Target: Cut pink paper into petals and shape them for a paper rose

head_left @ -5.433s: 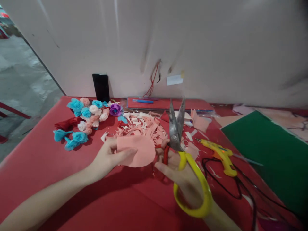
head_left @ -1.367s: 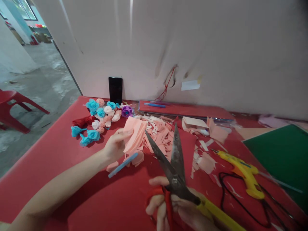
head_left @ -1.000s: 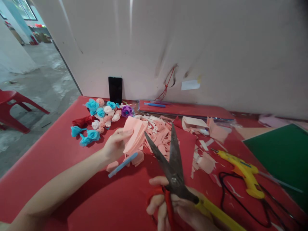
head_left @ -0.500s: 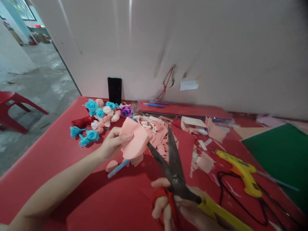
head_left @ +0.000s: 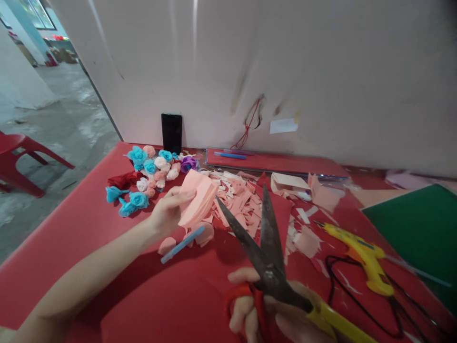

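My left hand [head_left: 168, 213] is closed on a folded stack of pink paper [head_left: 198, 196], held just above the red table [head_left: 64, 233]. My right hand [head_left: 264, 309] grips large scissors [head_left: 266, 259] with yellow and red handles, near the front edge. The blades are spread and point up and away, their left tip close to the pink stack. A blue pen [head_left: 183, 244] and small pink cut pieces [head_left: 203, 236] lie under the left hand.
Paper flowers [head_left: 150, 174] in blue, pink and purple sit at the back left beside a black phone [head_left: 172, 132] leaning on the wall. Pink scraps [head_left: 243, 200] litter the middle. A yellow glue gun [head_left: 362, 255] with black cord and a green sheet [head_left: 417, 228] lie right.
The left hand has turned and lifted the folded pink paper slightly. The scissors' blades have shifted right and down a little, still spread. Several seconds ago the left hand held a flat round pink piece.
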{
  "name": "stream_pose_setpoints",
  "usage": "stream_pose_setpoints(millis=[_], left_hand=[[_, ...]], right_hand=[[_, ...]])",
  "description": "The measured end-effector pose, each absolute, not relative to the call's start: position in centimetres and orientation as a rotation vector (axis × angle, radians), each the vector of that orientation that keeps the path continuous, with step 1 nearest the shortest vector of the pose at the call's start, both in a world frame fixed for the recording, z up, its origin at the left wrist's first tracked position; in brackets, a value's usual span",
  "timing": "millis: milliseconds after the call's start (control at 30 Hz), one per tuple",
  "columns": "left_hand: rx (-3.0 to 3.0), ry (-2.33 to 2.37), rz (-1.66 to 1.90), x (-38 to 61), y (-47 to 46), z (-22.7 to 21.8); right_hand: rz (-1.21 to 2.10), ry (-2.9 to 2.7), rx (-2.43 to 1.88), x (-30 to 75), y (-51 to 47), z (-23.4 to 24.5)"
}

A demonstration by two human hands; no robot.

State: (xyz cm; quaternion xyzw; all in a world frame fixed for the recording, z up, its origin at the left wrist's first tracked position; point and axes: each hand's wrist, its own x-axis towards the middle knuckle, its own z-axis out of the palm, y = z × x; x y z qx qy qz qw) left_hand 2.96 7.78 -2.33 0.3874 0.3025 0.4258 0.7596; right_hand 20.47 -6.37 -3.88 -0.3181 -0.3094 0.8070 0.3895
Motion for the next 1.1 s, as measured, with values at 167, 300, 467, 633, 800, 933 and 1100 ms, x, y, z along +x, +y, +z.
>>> stream_pose_setpoints(millis=[167,300,467,633,800,933,1100], left_hand=[[0.851,0.669,0.91,3.0,7.7,-2.3],[0.876,0.685,0.89,2.9,7.6,-2.4],[0.935,0.664,0.901,2.6,7.7,-2.4],[1.058,0.595,0.901,2.1,7.6,-2.6],[1.187,0.53,0.907,1.8,7.8,-3.2],[1.261,0.503,0.928,1.6,7.9,-3.6],[1.338,0.484,0.922,1.4,8.1,-3.9]], right_hand=[[1.981,-0.737,-0.809,20.0,-6.8,-3.7],[2.059,-0.725,-0.841,20.5,-6.6,-3.7],[2.075,-0.736,-0.836,21.2,-6.6,-4.0],[2.011,-0.824,-0.934,21.2,-6.7,-3.7],[1.996,-0.809,-1.051,20.9,-6.5,-2.7],[2.009,-0.837,-1.062,21.0,-6.4,-2.8],[2.02,-0.947,-1.051,21.4,-6.4,-3.4]])
